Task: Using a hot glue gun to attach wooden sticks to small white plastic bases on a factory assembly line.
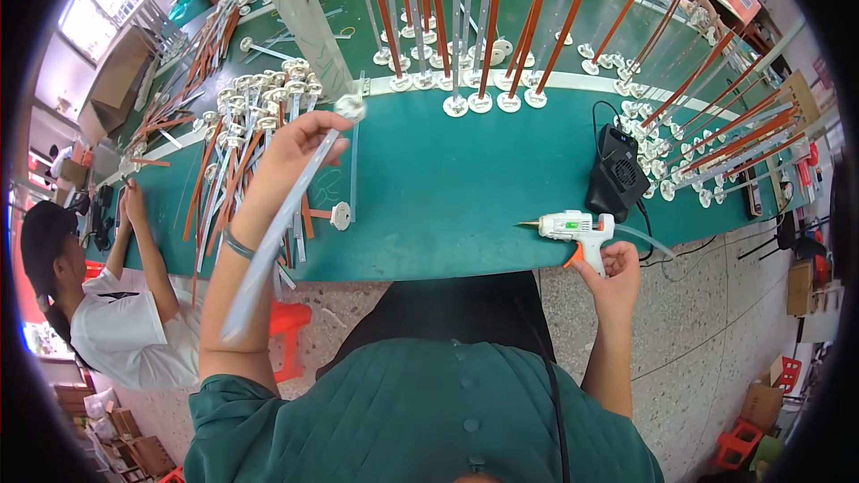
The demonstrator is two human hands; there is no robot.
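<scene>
1. Nearest my view is the green shirt (420, 420) of the person wearing the camera; both forearms rise from it toward the green table (447, 188), my landmark throughout.
2. The clear rod (286, 215) runs along my left forearm, slanting from near the elbow up over the table's near edge; its white round cap (350, 107) sits at the top end, just past the fingertips.
3. My left hand (291, 156) is closed round that rod near its upper end, fingers wrapped and gripping it above the table's left part.
4. The white glue gun (573, 226) lies at the table's near edge, right of centre, nozzle pointing left; its orange trigger (574, 255) hangs just off the edge.
5. My right hand (613, 270) is clenched on the gun's handle, just below the table edge.
6. A black box (617, 174) with a cable stands on the table just behind the gun.
7. I see no bins on the table; loose rods with white caps (250, 103) lie heaped at its left, and upright orange and clear rods (483, 27) stand on white bases across its far side.
8. Another person (116, 304) in a white shirt sits at the table's left end, hands on its edge.
</scene>
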